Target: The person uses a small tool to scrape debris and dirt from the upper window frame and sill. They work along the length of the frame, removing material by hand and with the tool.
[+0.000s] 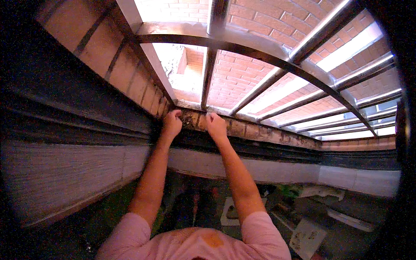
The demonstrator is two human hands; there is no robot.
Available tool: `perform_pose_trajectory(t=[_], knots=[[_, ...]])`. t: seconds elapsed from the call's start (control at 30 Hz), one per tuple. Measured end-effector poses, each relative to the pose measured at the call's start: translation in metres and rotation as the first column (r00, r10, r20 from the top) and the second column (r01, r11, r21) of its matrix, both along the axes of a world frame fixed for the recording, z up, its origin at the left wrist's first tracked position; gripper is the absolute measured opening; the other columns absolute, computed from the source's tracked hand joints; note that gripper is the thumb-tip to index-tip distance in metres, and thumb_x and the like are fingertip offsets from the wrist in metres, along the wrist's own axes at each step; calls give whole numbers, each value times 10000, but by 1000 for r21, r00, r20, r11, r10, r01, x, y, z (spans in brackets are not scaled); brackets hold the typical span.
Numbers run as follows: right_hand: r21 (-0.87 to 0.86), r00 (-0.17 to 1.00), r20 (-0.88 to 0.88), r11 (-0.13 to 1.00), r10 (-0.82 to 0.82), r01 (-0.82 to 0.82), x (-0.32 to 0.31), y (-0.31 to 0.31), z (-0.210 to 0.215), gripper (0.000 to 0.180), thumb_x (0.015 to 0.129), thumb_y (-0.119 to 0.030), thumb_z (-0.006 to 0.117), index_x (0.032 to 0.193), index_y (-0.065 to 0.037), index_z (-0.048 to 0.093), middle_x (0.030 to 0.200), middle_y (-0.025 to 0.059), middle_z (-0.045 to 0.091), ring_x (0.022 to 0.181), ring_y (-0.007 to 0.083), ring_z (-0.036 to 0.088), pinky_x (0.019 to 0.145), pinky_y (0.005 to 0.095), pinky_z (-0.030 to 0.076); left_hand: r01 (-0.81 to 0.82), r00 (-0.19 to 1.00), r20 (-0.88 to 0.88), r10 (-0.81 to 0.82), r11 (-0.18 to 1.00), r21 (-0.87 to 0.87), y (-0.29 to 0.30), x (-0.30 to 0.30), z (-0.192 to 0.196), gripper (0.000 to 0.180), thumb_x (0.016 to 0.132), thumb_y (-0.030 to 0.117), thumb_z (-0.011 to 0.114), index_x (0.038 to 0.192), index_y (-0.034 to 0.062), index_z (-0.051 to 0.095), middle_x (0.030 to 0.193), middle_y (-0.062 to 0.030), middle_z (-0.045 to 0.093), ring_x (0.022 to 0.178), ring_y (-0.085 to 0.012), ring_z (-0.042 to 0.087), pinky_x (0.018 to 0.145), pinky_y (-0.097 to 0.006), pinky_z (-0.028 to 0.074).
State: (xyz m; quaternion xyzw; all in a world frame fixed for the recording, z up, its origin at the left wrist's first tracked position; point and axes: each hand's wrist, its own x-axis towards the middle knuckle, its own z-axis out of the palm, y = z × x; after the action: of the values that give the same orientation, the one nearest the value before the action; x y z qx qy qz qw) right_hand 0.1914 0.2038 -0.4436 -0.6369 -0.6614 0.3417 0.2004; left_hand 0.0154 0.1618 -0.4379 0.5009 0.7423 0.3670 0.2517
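The ledge [249, 129] of brick runs across the middle of the view, along the foot of the grille, and both hands are at its left end. A dark, crumbly-looking patch [188, 119] marks the ledge between them; what it is made of is too blurred to tell.

The left hand [172, 123] is at the ledge's left corner, fingers curled inward. The right hand [216, 126] is a little farther right along the ledge, also with bent fingers. Whether either hand grips anything, or just presses on the ledge, I cannot tell.

Above the ledge stands the grille [177, 40], its metal bars crossed by one bar that bows in the fisheye view. Beyond the ledge and grille is a brick wall [240, 71], brightly lit. Left of the ledge, brickwork [125, 73] slants up beside the grille.

Below the ledge come a dark band [242, 149] and then a pale band [255, 167]. Lower still, under the ledge's right half, are a green plant [288, 190] and a pale board [308, 238] in dim light. The person's pink shirt [173, 245], with an orange patch, is below the ledge at the bottom edge.
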Motion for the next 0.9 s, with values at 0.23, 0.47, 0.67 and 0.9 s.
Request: perform_pose_trajectory(t=[0.23,0.47,0.67,0.9], knots=[[17,933,-330,989,142,-145,-40,13,-13,385,825,-373,465,802,-4,573,671,146,559,630,240,545,614,329,426,-62,989,115,96,960,-272,34,-15,-12,368,753,324,555,876,-20,597,820,-169,620,757,-271,598,707,-351,459],[-36,769,-559,917,310,-396,-45,19,-39,266,814,-243,479,879,-9,586,676,123,574,604,200,530,616,301,435,-36,982,167,88,956,-291,47,-2,-10,307,655,244,666,831,4,590,791,-144,619,729,-253,600,686,-341,468],[73,922,-192,942,336,-328,-34,15,8,224,750,-99,465,906,-26,608,776,170,607,699,281,590,657,346,462,-115,984,-150,95,984,-133,35,-16,-23,243,633,74,588,863,-1,566,819,-188,597,787,-328,577,710,-369,457],[99,864,45,859,501,-503,-29,13,1,170,727,-110,509,848,-84,627,776,181,592,741,331,575,679,395,466,127,956,-256,-143,989,-78,30,3,23,170,649,27,542,805,-16,595,808,-233,579,769,-375,563,682,-403,455]])
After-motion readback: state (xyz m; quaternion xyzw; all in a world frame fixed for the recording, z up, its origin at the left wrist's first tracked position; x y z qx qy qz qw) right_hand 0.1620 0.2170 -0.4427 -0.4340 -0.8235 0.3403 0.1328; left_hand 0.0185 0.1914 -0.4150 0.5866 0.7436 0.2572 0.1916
